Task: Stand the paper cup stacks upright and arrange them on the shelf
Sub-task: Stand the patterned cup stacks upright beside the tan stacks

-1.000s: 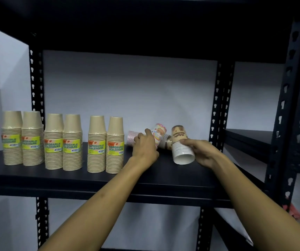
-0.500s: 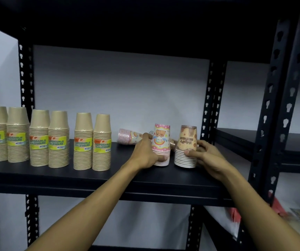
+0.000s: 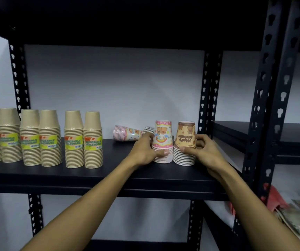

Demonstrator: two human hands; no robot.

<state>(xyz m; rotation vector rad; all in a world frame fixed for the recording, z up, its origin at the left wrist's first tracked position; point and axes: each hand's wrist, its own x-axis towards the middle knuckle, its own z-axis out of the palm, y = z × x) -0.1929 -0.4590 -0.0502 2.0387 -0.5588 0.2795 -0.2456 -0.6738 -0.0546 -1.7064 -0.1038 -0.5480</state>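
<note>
On a black shelf [image 3: 91, 171], the left hand [image 3: 145, 151] grips an upright pink cup stack [image 3: 162, 142]; the right hand [image 3: 206, 152] grips the touching brown cup stack [image 3: 185, 142].

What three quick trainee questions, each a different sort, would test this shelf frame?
1. True or false: the pink stack and the brown stack both stand rim-down on the shelf.
2. Which hand grips the brown stack? A) left hand B) right hand C) neither
3. Fill in: behind the left hand, another pink stack still lies on its ____.

Key
1. True; they stand side by side.
2. B; the left hand holds the pink stack.
3. Side. A striped stack beside it is partly hidden, so its pose is unclear. The six tan stacks already stand upright.
</note>
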